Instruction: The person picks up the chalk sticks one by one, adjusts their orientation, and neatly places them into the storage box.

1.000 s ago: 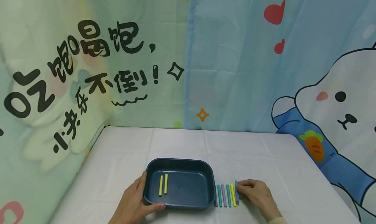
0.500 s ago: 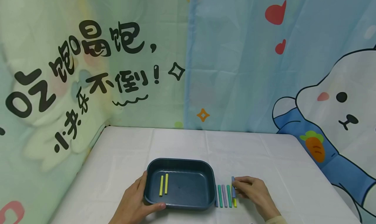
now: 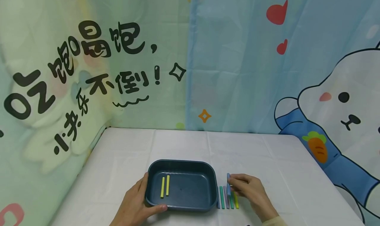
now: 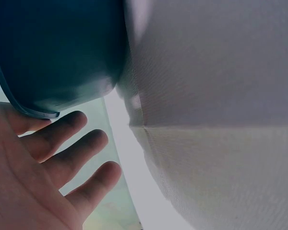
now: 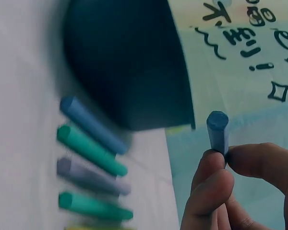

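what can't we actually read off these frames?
- Head view: the right hand covers part of the yellow stick, and the lifted blue stick crosses the row.
- Right wrist view: the sticks on the cloth are motion-blurred; the yellow one is cut off by the bottom edge.
- Left wrist view: only the tray outer wall shows; the thumb of the left hand is out of frame.

The right hand (image 3: 250,193) covers the near ends of the sticks (image 3: 227,199) lying just beside the tray's (image 3: 181,163) right wall. In the right wrist view those sticks (image 5: 91,167) are blurred; the yellow one is cut off by the bottom edge.
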The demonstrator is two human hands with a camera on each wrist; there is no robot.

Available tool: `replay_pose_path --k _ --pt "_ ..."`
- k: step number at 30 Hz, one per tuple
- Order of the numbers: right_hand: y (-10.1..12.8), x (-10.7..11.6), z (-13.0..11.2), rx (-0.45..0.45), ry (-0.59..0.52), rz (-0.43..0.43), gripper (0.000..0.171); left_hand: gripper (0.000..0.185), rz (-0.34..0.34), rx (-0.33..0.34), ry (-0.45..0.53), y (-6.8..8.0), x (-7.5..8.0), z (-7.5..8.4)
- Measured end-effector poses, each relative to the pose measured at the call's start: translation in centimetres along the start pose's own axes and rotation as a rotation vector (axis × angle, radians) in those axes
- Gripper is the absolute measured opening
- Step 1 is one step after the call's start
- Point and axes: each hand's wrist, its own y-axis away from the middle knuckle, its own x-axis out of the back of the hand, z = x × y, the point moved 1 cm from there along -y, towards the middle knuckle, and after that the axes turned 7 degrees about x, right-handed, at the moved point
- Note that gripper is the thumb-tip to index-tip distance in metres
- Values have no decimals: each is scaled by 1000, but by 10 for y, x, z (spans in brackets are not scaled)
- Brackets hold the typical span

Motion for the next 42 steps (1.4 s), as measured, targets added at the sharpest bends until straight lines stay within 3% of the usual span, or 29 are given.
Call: replay_pose_path --k 18,42 --pt "4 -47 -33 106 -142 -56 37 132 3 23 32 -1 -1 -3" --pt "1 -98 -49 173 -153 -89 32 133 -12 32 44 0 0 -2"
